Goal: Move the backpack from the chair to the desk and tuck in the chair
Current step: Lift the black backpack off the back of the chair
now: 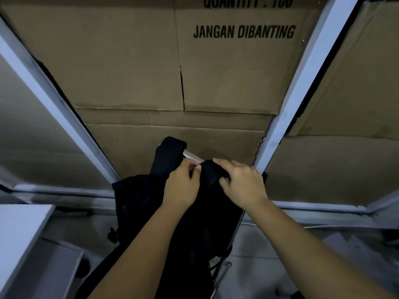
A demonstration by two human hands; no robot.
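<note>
A black backpack [138,203] hangs on a chair below me, its two shoulder straps looped over the chair's metal back rail [191,156]. My left hand [182,186] and my right hand [243,183] both pinch the nearer strap [210,172] at the rail. The other strap [170,152] lies over the rail's far left end. A thin silver edge of the chair frame [237,225] shows along the backpack's right side; the seat is hidden by the bag and my forearms. A corner of the white desk [19,229] is at the lower left.
Flattened brown cardboard [216,83] printed "JANGAN DIBANTING" covers the window behind white frames [311,83]. A grey unit [54,266] stands under the desk at the left. The grey floor at the lower right carries a white cable [302,226] and pale scraps.
</note>
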